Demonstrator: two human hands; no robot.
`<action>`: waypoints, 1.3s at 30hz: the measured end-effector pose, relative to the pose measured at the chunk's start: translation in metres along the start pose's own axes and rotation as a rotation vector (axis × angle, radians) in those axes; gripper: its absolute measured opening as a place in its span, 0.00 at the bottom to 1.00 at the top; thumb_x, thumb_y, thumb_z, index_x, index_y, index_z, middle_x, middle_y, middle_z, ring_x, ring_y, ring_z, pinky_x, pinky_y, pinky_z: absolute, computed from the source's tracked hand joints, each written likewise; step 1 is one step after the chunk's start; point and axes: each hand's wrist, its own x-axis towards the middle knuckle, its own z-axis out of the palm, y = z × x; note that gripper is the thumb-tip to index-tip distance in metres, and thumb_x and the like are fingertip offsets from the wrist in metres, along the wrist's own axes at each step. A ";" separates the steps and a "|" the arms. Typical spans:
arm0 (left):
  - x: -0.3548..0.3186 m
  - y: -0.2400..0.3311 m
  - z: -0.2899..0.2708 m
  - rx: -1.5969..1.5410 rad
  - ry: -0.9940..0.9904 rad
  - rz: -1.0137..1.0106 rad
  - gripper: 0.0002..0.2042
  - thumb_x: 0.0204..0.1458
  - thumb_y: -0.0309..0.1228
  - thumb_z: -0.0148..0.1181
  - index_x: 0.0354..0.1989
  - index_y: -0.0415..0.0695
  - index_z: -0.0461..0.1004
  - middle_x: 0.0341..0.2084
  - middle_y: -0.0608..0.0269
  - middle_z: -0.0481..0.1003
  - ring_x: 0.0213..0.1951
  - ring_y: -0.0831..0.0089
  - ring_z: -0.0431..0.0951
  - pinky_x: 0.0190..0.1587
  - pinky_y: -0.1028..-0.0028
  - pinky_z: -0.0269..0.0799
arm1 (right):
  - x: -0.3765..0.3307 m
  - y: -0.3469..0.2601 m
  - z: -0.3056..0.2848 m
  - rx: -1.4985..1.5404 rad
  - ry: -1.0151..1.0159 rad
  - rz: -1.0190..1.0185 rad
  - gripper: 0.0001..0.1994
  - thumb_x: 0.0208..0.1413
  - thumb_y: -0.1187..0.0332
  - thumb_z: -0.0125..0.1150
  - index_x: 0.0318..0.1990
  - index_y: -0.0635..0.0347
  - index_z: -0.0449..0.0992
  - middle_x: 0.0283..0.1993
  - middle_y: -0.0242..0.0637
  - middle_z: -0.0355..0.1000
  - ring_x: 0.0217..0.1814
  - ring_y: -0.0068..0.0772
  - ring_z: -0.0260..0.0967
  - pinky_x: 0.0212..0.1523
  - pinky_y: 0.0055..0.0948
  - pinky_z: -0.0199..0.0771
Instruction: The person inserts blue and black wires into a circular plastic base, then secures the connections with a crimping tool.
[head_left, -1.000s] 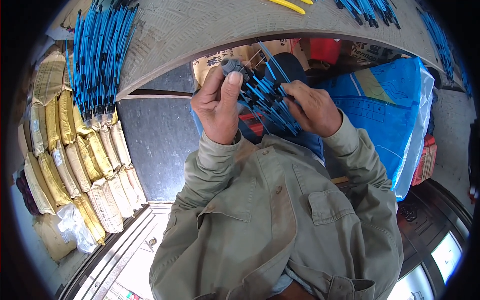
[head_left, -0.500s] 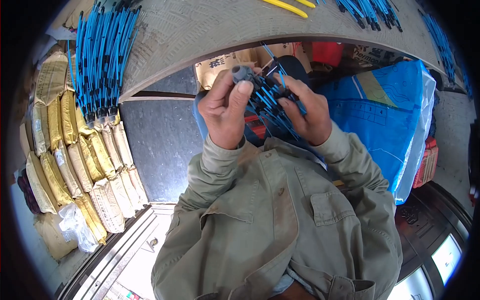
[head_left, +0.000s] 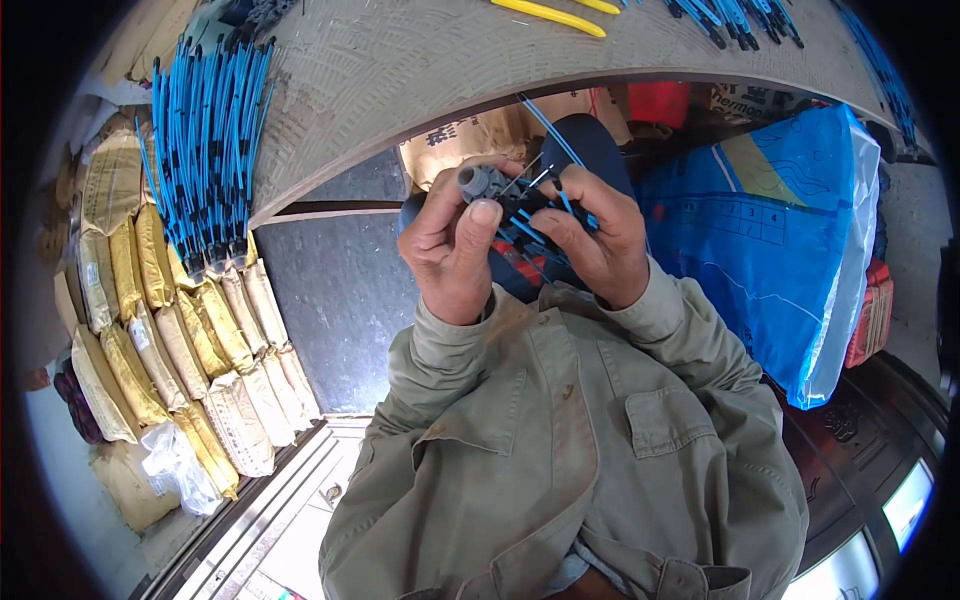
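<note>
My left hand [head_left: 455, 250] is closed around a grey round hub [head_left: 480, 183] with a hollow end, its thumb pressed on the near side. A bundle of thin blue rods with black joints [head_left: 530, 228] fans out from the hub toward my right hand. My right hand [head_left: 600, 235] pinches the black-jointed blue rods between thumb and fingers. Thin metal-like strips and a pair of longer blue rods [head_left: 552, 133] stick out between the hands toward the table edge. My fingers hide part of the bundle.
A grey table [head_left: 370, 90] curves ahead, with a blue rod bundle [head_left: 207, 150] hanging over its left edge and yellow strips [head_left: 548, 17] on top. Paper sacks [head_left: 165, 340] are stacked at left. A large blue bag [head_left: 750, 250] stands at right, beside a red crate-like object [head_left: 868, 315].
Both hands have lowered slightly, still holding the hub and rods. My right hand has shifted a little, and a pair of blue rods now points up toward the table.
</note>
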 end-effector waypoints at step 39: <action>-0.008 -0.003 0.011 0.106 -0.040 0.134 0.19 0.53 0.36 0.55 0.41 0.29 0.70 0.38 0.49 0.72 0.45 0.64 0.72 0.49 0.68 0.65 | -0.006 -0.009 0.004 -0.033 0.075 0.050 0.12 0.50 0.65 0.57 0.29 0.68 0.69 0.23 0.37 0.61 0.22 0.27 0.56 0.23 0.25 0.53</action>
